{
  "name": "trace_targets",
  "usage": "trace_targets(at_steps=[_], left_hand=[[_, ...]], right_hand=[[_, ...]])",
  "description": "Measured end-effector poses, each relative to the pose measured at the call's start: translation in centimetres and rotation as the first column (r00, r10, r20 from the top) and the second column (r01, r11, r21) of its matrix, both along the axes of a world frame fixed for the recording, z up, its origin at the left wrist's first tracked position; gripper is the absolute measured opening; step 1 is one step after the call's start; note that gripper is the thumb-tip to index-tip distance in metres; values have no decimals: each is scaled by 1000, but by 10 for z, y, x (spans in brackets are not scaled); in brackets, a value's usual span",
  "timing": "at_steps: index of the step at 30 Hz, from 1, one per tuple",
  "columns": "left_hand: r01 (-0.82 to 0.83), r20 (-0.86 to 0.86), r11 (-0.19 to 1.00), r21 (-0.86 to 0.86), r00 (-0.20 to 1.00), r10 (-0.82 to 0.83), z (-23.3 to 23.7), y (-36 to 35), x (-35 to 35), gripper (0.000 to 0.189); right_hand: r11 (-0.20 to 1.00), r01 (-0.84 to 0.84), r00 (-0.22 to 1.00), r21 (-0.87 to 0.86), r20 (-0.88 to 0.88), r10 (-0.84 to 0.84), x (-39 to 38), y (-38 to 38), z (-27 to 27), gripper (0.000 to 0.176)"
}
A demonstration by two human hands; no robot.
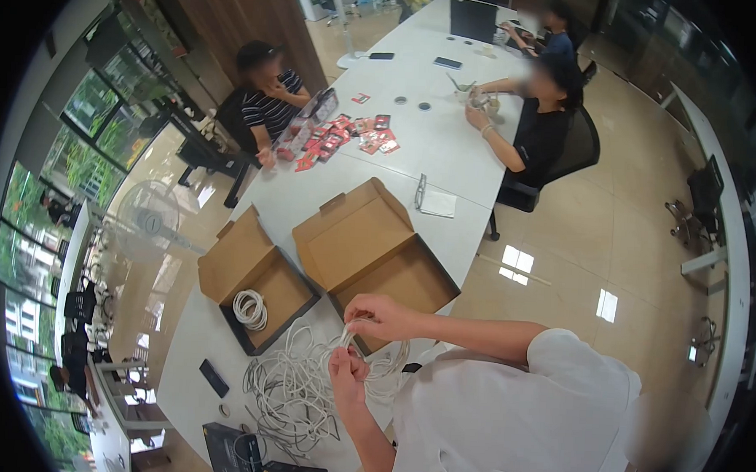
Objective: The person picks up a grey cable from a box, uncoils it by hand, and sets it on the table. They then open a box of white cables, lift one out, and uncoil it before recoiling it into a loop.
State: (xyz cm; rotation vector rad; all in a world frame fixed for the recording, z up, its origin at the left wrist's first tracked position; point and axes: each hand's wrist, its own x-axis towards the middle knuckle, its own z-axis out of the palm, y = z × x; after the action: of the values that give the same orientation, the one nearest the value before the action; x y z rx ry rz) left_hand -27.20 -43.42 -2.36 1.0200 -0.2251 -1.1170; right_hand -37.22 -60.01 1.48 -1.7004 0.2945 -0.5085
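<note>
My right hand [379,317] is closed around a strand of white cable, fingers pinched together. Just below it, my left hand [349,366] grips the same white cable [392,365], part of which hangs in loops by my shirt. Under and beside both hands spreads a tangled heap of white and grey cables [291,392]. Beyond my hands stands an open cardboard box [352,252] with nothing visible inside. Another open box [240,255], to its left, has a coiled white cable [250,310] in it.
A dark phone [214,378] and black boxes [230,453] lie near the cable heap. Farther along the white table [432,167] are red packets [336,137] and a folded paper [438,203]. Several people sit around it; one handles a cup-like item. A fan [151,220] stands at left.
</note>
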Motion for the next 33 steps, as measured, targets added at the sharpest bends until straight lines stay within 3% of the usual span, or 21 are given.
trace_targets(at_steps=[3, 6, 8, 11, 15, 19, 24, 27, 30, 33], left_hand=[[-147, -129, 987, -57, 982, 139, 7, 0, 1, 28], [-348, -298, 930, -120, 906, 300, 11, -1, 10, 27], [-449, -324, 885, -123, 861, 391, 14, -2, 18, 27], [-517, -400, 830, -210, 820, 410, 22, 2, 25, 27], [-588, -523, 755, -289, 758, 391, 32, 2, 24, 26], [-581, -536, 758, -295, 758, 373, 31, 0, 22, 26], [-559, -390, 793, -241, 804, 448, 39, -3, 10, 27], [-546, -228, 802, -244, 836, 500, 39, -7, 3, 30], [-513, -76, 811, -281, 855, 514, 38, -9, -5, 34], [-482, -25, 825, -294, 867, 498, 38, -11, -10, 33]], right_hand=[[979, 67, 997, 194, 22, -72, 3, -7, -5, 16], [958, 142, 990, 249, -38, -137, 5, -19, -23, 13], [931, 112, 992, 346, 22, -127, 1, -22, -18, 16], [900, 74, 996, 431, -82, -42, -6, -15, 3, 30], [895, 2, 995, 446, -88, 41, -2, 1, 3, 33], [878, -92, 996, 471, 47, 80, 4, 13, 11, 32], [917, 54, 990, 396, 101, -101, 11, 13, 13, 26], [979, 163, 987, 125, -10, -163, 10, 11, 16, 27], [969, 245, 969, -6, 14, -245, 12, 11, 7, 30], [936, 240, 970, 257, -43, -237, 16, 6, -8, 27]])
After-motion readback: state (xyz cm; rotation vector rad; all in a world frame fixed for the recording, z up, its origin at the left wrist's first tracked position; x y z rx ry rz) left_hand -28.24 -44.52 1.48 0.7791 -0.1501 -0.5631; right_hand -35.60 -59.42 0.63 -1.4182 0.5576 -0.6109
